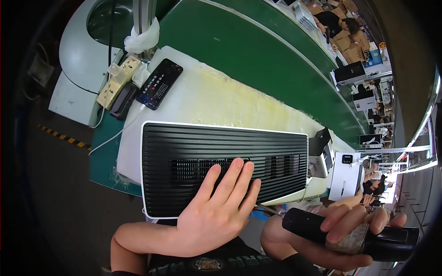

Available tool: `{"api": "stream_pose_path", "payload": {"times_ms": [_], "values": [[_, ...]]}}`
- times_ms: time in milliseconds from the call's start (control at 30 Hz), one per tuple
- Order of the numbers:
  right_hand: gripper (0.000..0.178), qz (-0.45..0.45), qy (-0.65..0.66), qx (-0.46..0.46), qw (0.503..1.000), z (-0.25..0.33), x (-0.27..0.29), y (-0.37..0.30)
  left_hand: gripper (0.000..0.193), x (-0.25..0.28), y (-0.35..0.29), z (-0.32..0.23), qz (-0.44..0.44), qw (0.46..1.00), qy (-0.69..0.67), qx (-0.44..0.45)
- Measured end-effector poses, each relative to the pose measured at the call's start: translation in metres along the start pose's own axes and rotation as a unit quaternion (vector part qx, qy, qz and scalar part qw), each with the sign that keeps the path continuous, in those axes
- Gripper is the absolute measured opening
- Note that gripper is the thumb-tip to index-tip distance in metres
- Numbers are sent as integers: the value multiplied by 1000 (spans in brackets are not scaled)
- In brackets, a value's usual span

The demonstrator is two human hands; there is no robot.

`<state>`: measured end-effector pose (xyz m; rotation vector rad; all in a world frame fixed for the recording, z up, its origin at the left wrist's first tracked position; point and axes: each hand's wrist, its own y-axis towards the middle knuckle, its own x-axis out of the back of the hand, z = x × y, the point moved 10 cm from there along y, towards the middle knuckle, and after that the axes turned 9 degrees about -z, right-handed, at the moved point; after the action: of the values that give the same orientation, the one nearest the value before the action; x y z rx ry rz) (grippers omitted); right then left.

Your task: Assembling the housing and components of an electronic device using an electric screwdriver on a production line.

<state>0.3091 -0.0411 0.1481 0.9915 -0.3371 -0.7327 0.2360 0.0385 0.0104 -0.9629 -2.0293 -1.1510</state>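
A long appliance with a black ribbed panel and white rim (159,172) lies across the padded bench. My left hand (216,211) rests flat on its near side, fingers stretched out over the slats and a grille opening. At the lower right, my right hand (347,230) is wrapped round a black electric screwdriver (301,223), whose middle is covered with clear tape. The screwdriver's thin end points left, toward the appliance's near edge. Whether its tip touches the appliance is hidden from me.
White padding (202,92) covers part of the green conveyor bench (239,50). A phone (159,84) with a cable, a power strip (119,83) and a black case (123,102) lie at the left. Right of the appliance stand a black-and-white box (321,154) and a white unit (341,177). Co-workers sit farther along.
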Motion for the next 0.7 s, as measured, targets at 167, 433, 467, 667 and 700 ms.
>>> {"api": "stream_pose_path", "payload": {"times_ms": [167, 433, 467, 667, 700], "values": [[62, 3, 48, -12, 999, -4, -10, -2, 67, 2, -1, -2, 0, 1000, 3, -7], [76, -110, -17, 13, 994, 6, 7, 6, 48, 16, -8, -13, -28, 998, 15, -49], [74, -145, -42, -1, 989, 8, 19, 10, 38, 22, -17, -12, -34, 996, 26, -73], [52, -313, -345, 88, 881, 25, 195, 2, 42, 72, -97, 70, -288, 946, -101, 112], [52, -301, -378, 70, 873, 11, 216, -5, 50, 63, -110, 90, -351, 893, -217, 181]]}}
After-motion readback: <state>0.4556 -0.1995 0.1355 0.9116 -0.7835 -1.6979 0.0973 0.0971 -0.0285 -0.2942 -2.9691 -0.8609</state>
